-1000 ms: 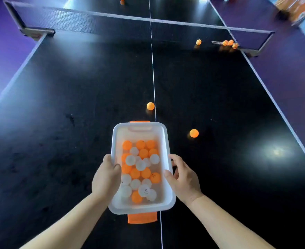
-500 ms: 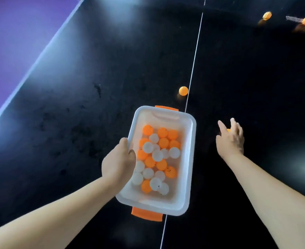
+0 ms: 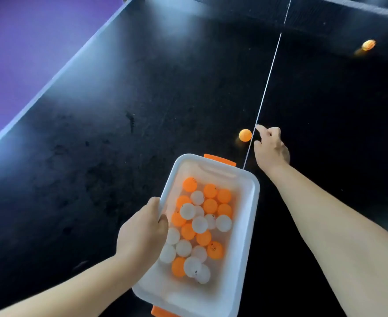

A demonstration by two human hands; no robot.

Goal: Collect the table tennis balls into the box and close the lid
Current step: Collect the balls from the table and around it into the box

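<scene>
Orange and white table tennis balls (image 3: 199,225) fill much of an open white translucent plastic box (image 3: 250,213). The left grip (image 3: 142,232) holds the box by its long side, thumb hooked over the rim and fingers out of sight beneath. Orange latch tabs (image 3: 220,159) stick out at both short ends. Ahead and to the right of that grip, the right grip (image 3: 272,149) reaches over the black worktop (image 3: 142,110), forefinger and thumb spread apart and the other fingers curled; whether its palm hides anything cannot be told. A loose orange ball (image 3: 245,135) lies just left of its fingertips, apart from them, beside the thin white centre line (image 3: 266,88). Far beyond the right grip, a blurred orange ball (image 3: 368,45) sits near the net (image 3: 348,10).
</scene>
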